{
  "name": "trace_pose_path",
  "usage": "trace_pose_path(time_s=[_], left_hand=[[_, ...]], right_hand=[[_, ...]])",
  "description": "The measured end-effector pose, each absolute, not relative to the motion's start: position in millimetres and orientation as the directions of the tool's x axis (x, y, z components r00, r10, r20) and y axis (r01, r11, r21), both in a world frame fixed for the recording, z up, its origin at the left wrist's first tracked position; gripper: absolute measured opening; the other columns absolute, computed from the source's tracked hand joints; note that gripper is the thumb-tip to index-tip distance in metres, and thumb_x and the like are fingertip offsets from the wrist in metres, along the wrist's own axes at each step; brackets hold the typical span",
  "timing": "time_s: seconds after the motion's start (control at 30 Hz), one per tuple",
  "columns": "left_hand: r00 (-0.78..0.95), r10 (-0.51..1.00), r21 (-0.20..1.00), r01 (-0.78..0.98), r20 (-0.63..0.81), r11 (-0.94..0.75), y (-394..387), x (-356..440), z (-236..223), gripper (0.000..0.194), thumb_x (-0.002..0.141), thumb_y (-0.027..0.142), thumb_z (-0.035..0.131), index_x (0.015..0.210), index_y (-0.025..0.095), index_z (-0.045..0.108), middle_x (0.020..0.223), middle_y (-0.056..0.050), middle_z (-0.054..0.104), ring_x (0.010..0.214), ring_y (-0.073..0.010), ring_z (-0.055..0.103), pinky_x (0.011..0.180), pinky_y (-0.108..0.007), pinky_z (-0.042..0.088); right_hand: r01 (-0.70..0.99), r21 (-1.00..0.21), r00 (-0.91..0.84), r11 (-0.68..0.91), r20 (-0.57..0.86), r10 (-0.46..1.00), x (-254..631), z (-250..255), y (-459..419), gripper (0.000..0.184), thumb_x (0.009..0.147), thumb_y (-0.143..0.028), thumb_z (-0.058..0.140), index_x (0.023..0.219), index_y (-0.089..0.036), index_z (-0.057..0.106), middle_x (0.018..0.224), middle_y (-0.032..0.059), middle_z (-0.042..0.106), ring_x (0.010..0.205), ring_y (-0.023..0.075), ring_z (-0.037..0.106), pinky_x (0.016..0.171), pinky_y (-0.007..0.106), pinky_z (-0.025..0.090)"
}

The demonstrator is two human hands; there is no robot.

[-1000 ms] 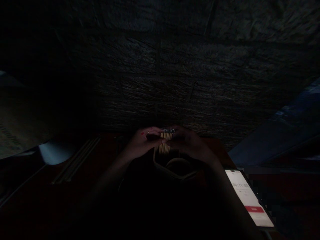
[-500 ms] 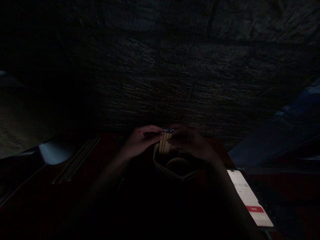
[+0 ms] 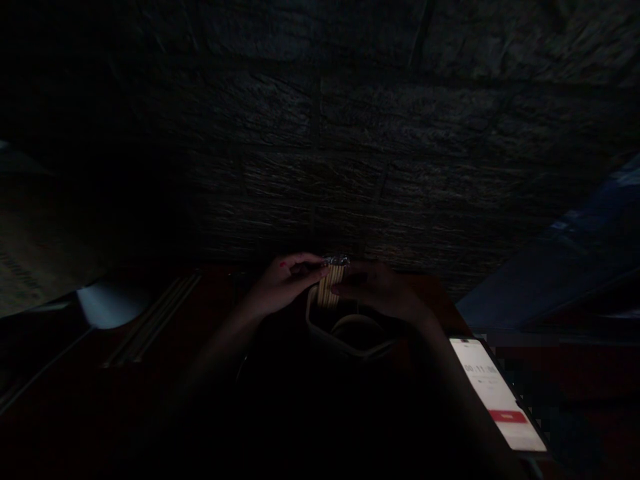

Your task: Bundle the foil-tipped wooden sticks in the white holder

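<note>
In the dim light, a bundle of thin pale wooden sticks (image 3: 330, 285) stands upright, with shiny crumpled foil (image 3: 337, 260) at its top end. My left hand (image 3: 280, 283) pinches the bundle's upper left side, thumb in front and fingers by the foil. From the right, my right hand (image 3: 383, 290) closes on the bundle, its thumb against the sticks lower down; its other fingers are mostly lost in shadow. The lower ends of the sticks reach over a dark angular container (image 3: 345, 345), and whether they touch it is hidden. A rounded shape (image 3: 357, 323) shows inside the container.
Several long thin sticks (image 3: 155, 317) lie on the dark reddish table (image 3: 60, 400) at left, beside a pale rounded object (image 3: 113, 307) and a brownish bag-like shape (image 3: 40, 247). A lit phone (image 3: 493, 390) with a timer lies at right. A rough brick wall (image 3: 320, 133) rises behind.
My right hand has shifted slightly left and down along the sticks, its thumb now farther over them. My left hand stays nearly in place at the bundle's top.
</note>
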State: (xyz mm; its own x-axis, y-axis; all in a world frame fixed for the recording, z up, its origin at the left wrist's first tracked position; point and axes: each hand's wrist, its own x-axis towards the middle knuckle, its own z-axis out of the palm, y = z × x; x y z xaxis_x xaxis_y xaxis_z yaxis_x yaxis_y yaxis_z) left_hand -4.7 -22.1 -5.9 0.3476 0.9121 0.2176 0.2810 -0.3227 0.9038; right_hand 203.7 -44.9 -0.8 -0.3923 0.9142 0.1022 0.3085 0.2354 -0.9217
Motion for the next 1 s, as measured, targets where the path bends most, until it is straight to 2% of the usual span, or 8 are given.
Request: trace_pose_path(time_s=[0.53, 1.0], left_hand=[[0.323, 0.928, 0.946, 0.2, 0.183, -0.256, -22.2, -2.0, -5.9, 0.028, 0.081, 0.038, 0.067, 0.099, 0.018, 0.071, 0.103, -0.006, 0.074, 0.098, -0.02, 0.068, 0.089, -0.033, 0.05], [0.325, 0.924, 0.933, 0.224, 0.202, -0.283, -22.0, -1.6, -7.8, 0.027, 0.083, 0.039, 0.066, 0.099, 0.019, 0.071, 0.102, -0.005, 0.074, 0.096, -0.019, 0.067, 0.088, -0.032, 0.05]], right_hand=[[0.415, -0.869, -0.361, 0.27, 0.115, 0.925, 200.6, -3.1, -43.3, 0.023, 0.08, -0.032, 0.069, 0.1, -0.02, 0.074, 0.096, 0.0037, 0.075, 0.084, 0.0176, 0.068, 0.072, 0.028, 0.051], [0.42, -0.861, -0.357, 0.286, 0.133, 0.925, 200.7, -4.1, -43.1, 0.021, 0.08, -0.029, 0.068, 0.098, -0.02, 0.072, 0.092, 0.0035, 0.075, 0.084, 0.0174, 0.068, 0.072, 0.03, 0.052]])
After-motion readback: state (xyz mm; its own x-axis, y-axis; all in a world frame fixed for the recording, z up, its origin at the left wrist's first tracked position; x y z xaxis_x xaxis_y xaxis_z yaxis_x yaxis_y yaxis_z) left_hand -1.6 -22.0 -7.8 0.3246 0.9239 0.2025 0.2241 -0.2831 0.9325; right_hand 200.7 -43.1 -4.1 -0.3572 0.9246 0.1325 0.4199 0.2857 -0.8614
